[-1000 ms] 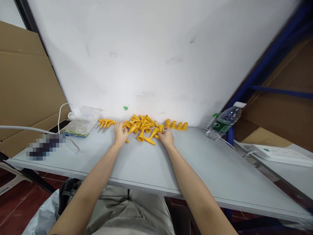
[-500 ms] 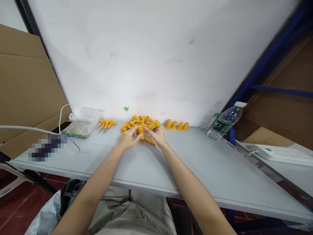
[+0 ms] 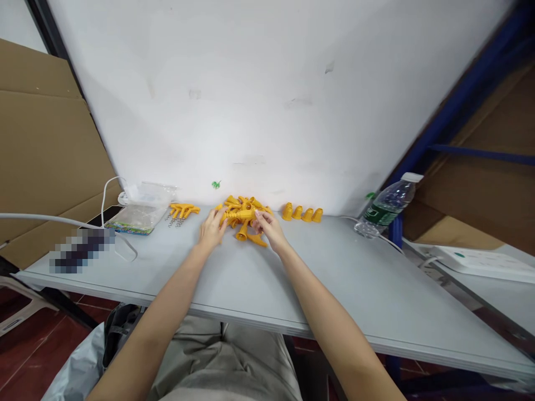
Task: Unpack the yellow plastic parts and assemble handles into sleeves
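Between my two hands lies a yellow plastic corkscrew body (image 3: pixel 241 214), held level with its ribbed neck toward the left. My left hand (image 3: pixel 212 228) is closed around its left end. At the other end, the fingers of my right hand (image 3: pixel 268 225) pinch it. Behind and below is a pile of yellow corkscrew parts (image 3: pixel 232 200), partly hidden by my hands. One flared yellow piece (image 3: pixel 241 235) points its open end toward me, beside a yellow handle (image 3: pixel 257 239). Several yellow T-handles with metal spirals (image 3: pixel 183 210) lie to the left.
Several yellow cups (image 3: pixel 308 214) stand in a row against the white wall. A water bottle (image 3: pixel 388 205) leans at the right. Plastic bags (image 3: pixel 144 211), a pixelated dark object (image 3: pixel 81 252) and white cables (image 3: pixel 50 219) are at the left. The table's front edge (image 3: pixel 251 317) runs before me.
The yellow corkscrew body has turned from tilted up at the right to nearly level. My left hand has shifted slightly left and rotated upright. The flared piece below now shows more.
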Tool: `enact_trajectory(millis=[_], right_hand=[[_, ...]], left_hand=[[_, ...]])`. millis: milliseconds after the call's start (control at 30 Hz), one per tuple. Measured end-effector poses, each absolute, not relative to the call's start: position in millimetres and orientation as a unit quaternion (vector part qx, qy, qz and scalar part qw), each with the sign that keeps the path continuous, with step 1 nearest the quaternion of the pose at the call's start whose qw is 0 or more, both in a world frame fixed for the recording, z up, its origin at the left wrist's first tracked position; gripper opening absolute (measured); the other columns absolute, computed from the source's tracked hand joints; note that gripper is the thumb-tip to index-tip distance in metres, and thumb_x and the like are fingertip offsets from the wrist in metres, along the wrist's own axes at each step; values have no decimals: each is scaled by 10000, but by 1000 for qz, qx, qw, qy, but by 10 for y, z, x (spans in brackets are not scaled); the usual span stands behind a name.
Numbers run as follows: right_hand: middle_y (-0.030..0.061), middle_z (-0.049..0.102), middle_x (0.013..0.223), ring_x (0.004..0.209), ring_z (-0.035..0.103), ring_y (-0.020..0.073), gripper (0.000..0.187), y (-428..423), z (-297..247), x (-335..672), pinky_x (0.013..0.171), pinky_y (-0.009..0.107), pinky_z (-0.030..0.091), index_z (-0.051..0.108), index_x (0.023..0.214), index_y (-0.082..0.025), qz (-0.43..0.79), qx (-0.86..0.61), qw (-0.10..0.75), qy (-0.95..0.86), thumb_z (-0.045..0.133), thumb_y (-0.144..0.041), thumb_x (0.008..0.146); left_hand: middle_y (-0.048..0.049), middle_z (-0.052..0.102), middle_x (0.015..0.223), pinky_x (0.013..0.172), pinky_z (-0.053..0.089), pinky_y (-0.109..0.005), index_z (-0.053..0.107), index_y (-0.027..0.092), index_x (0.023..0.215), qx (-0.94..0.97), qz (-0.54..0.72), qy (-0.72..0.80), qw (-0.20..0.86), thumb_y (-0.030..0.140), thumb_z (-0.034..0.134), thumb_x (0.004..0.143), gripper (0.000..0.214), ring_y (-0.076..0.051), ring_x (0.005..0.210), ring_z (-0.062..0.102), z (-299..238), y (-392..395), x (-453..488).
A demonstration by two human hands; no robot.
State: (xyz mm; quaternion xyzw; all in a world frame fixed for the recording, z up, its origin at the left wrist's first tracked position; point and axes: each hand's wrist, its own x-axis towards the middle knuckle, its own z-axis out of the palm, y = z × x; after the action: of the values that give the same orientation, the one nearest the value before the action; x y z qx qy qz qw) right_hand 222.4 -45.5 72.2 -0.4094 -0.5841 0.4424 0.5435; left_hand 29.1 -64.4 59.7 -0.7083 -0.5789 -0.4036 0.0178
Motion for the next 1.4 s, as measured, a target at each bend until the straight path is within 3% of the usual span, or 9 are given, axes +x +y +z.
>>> enact_trajectory(millis=[133, 367, 533, 667, 833, 1033, 1167, 1300, 1400], right_hand=[[-19, 584, 631, 492, 475, 95, 533, -449, 733, 2285, 469, 246, 415, 579, 769, -205, 440, -403, 517, -614, 649, -722, 660], [2, 614, 844, 704, 577, 142, 519, -415, 764, 2424, 596, 279, 503, 569, 925, -229, 432, -350, 480, -679, 704, -642, 641], [22, 611, 937, 781, 586, 169, 469, -450, 773, 2453, 680, 328, 533, 567, 905, -242, 426, -355, 435, -710, 708, -609, 648], [23, 625, 894, 801, 583, 182, 415, -435, 721, 2406, 773, 368, 516, 582, 879, -234, 400, -371, 409, -731, 629, -616, 725], [14, 618, 770, 705, 542, 176, 382, -382, 674, 2391, 721, 341, 466, 597, 842, -211, 306, -398, 364, -785, 545, -585, 780], [76, 685, 913, 822, 603, 218, 273, -386, 721, 2446, 768, 338, 452, 628, 923, -182, 199, -417, 317, -828, 513, -416, 841], [125, 688, 1003, 966, 601, 270, 224, -390, 715, 2411, 875, 390, 412, 625, 999, -170, 56, -420, 328, -845, 521, -317, 866], [117, 683, 1029, 1014, 576, 271, 167, -412, 698, 2374, 906, 409, 365, 611, 1002, -194, -64, -410, 318, -852, 495, -246, 894], [97, 681, 1038, 1013, 571, 252, 166, -410, 668, 2371, 948, 422, 319, 599, 975, -211, -117, -400, 307, -855, 465, -162, 888]], left_hand=[[-90, 593, 1168, 852, 498, -266, 536, 229, 1314, -730, -400, -553, 25, 220, 431, 926, 401, -187, 998, 609, 605, -653, 277], [-104, 582, 1196, 906, 492, -319, 503, 213, 1304, -750, -377, -543, 14, 204, 428, 917, 394, -215, 1058, 588, 568, -614, 265], [-116, 572, 1173, 868, 495, -337, 520, 201, 1263, -743, -364, -561, 18, 155, 412, 900, 382, -232, 1018, 595, 553, -596, 269], [-133, 569, 1131, 866, 477, -354, 546, 185, 1251, -731, -353, -582, 50, 113, 378, 889, 406, -244, 977, 592, 552, -596, 313], [-122, 582, 1080, 900, 442, -378, 579, 204, 1212, -750, -338, -562, 86, 115, 372, 889, 393, -248, 981, 574, 520, -600, 387], [-127, 587, 1059, 905, 446, -380, 579, 190, 1143, -764, -352, -536, 74, 116, 377, 885, 336, -253, 1016, 567, 493, -604, 418], [-115, 595, 1060, 911, 457, -385, 557, 194, 1113, -754, -373, -539, 34, 124, 427, 862, 291, -247, 1023, 578, 493, -600, 417], [-91, 624, 1067, 902, 472, -375, 558, 203, 1078, -738, -402, -542, -25, 137, 493, 824, 270, -231, 1026, 592, 482, -574, 378], [-24, 655, 850, 775, 501, -311, 596, 212, 1027, -726, -397, -550, -116, 197, 545, 805, 228, -187, 829, 623, 489, -554, 331]])
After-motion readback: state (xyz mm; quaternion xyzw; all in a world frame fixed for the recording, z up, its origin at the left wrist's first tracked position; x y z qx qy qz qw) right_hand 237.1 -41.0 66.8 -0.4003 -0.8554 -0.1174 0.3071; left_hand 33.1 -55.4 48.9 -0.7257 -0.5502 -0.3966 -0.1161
